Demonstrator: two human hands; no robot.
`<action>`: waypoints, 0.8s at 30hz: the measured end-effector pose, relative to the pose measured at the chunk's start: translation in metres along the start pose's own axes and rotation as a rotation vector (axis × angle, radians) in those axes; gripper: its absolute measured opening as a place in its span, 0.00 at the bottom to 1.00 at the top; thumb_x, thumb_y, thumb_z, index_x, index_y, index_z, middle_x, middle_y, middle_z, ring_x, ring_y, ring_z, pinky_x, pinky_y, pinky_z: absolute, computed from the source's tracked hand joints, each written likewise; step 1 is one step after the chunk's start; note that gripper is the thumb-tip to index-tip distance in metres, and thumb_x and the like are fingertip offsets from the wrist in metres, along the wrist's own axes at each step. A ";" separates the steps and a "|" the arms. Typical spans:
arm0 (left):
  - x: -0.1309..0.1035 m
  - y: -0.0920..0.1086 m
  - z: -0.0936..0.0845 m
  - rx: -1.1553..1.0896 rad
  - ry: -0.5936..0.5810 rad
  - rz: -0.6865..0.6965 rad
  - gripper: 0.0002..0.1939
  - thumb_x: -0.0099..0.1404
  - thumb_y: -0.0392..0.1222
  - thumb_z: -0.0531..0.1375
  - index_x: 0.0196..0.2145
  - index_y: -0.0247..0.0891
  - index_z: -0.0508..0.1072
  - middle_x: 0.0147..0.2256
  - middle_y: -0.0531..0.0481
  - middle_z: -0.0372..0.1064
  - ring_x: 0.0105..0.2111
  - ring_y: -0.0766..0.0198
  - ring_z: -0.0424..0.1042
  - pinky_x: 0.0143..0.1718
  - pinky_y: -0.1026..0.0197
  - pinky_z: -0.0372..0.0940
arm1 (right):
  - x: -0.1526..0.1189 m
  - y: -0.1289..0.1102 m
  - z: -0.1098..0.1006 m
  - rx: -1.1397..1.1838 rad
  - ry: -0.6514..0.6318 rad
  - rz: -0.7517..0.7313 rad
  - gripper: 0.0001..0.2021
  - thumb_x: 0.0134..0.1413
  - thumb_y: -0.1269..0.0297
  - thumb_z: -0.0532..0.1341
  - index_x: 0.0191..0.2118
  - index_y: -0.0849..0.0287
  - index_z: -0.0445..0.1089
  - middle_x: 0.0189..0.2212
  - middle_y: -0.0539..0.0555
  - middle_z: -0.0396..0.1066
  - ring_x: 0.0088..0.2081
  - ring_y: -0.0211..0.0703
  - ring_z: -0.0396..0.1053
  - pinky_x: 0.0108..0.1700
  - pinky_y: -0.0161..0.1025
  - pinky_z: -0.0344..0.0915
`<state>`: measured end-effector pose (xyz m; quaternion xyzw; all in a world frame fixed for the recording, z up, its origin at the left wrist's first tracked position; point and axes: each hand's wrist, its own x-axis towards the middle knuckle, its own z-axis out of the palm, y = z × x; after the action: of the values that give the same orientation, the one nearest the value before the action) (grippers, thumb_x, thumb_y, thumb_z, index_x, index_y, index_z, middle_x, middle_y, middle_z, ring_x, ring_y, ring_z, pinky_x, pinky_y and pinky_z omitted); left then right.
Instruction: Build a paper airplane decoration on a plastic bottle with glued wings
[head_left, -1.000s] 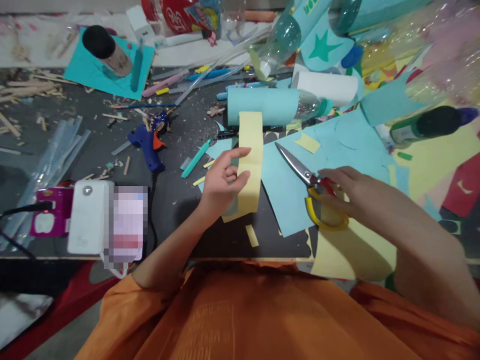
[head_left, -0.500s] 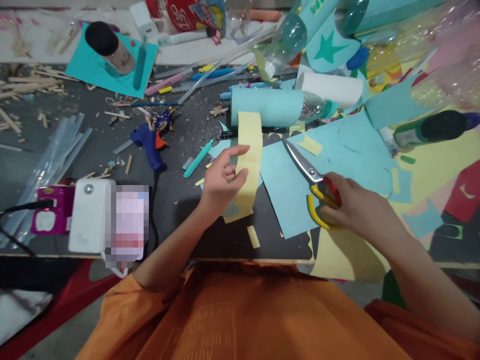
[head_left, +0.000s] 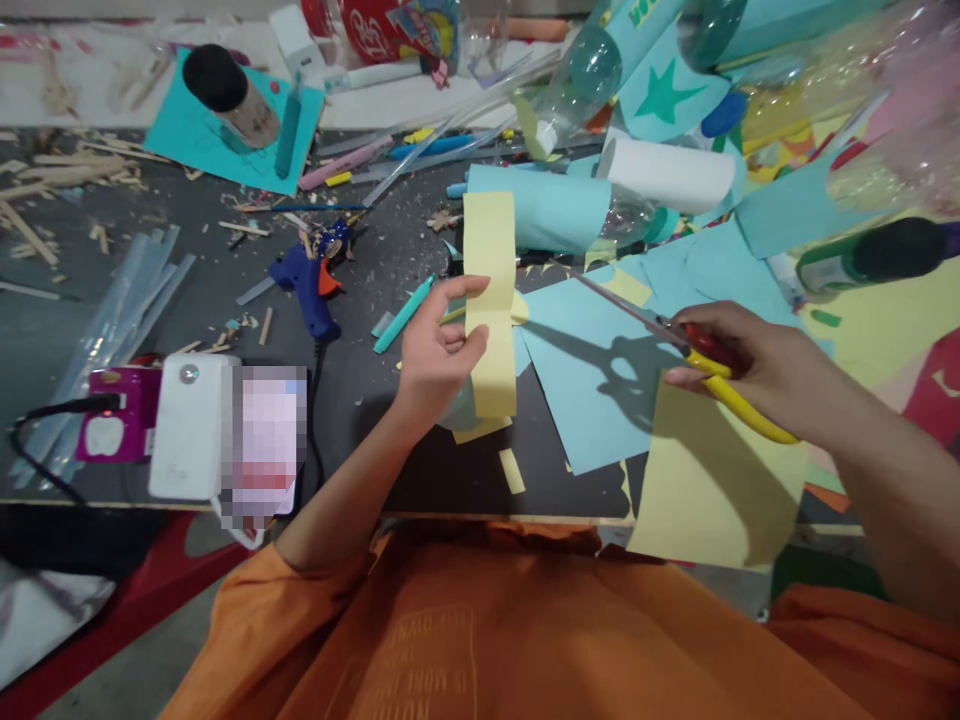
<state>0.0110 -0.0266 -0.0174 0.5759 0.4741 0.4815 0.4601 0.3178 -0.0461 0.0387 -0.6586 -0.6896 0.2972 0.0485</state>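
My left hand (head_left: 444, 345) pinches a yellow paper strip (head_left: 491, 375) by its left edge, holding it upright above the table. In my right hand (head_left: 739, 350) is a pair of scissors (head_left: 709, 368) with red and yellow handles; the blades point up and left toward the strip without touching it. Their shadow falls on a light blue paper sheet (head_left: 577, 400). Below the right hand lies a larger yellow paper sheet (head_left: 697, 480). Behind the strip rests a bottle wrapped in light blue paper (head_left: 555, 208). A small yellow scrap (head_left: 512, 470) lies near the table edge.
A blue glue gun (head_left: 307, 285) and a teal marker (head_left: 405, 315) lie left of my hands. Further left are a white power bank (head_left: 189, 430), a phone (head_left: 274, 440) and clear glue sticks (head_left: 112, 330). A white paper tube (head_left: 667, 172) and plastic bottles crowd the back right.
My right hand has lifted the scissors up and to the right, turning them so the blades look narrower. The yellow strip has tilted more upright in my left hand and shifted slightly left.
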 end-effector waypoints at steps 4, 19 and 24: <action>-0.001 0.001 0.000 -0.024 -0.025 -0.022 0.16 0.61 0.35 0.56 0.48 0.41 0.71 0.48 0.49 0.74 0.23 0.74 0.70 0.22 0.69 0.65 | 0.002 -0.003 -0.009 -0.129 -0.168 -0.035 0.36 0.50 0.25 0.48 0.50 0.52 0.62 0.31 0.51 0.63 0.27 0.44 0.63 0.29 0.40 0.58; -0.003 -0.001 0.004 0.015 -0.150 -0.037 0.24 0.61 0.37 0.58 0.55 0.47 0.72 0.55 0.48 0.70 0.28 0.72 0.70 0.24 0.69 0.65 | 0.013 -0.018 -0.012 -0.265 -0.279 -0.173 0.39 0.50 0.24 0.47 0.48 0.53 0.70 0.34 0.58 0.72 0.28 0.49 0.68 0.27 0.39 0.58; -0.005 0.002 0.004 0.073 -0.235 0.012 0.24 0.62 0.39 0.57 0.56 0.45 0.71 0.57 0.45 0.68 0.34 0.70 0.72 0.27 0.69 0.68 | 0.013 -0.019 -0.008 -0.336 -0.248 -0.228 0.34 0.53 0.28 0.49 0.49 0.52 0.70 0.39 0.59 0.74 0.29 0.50 0.71 0.27 0.39 0.58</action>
<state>0.0146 -0.0324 -0.0164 0.6475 0.4308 0.3958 0.4883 0.3027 -0.0307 0.0500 -0.5339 -0.7999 0.2493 -0.1137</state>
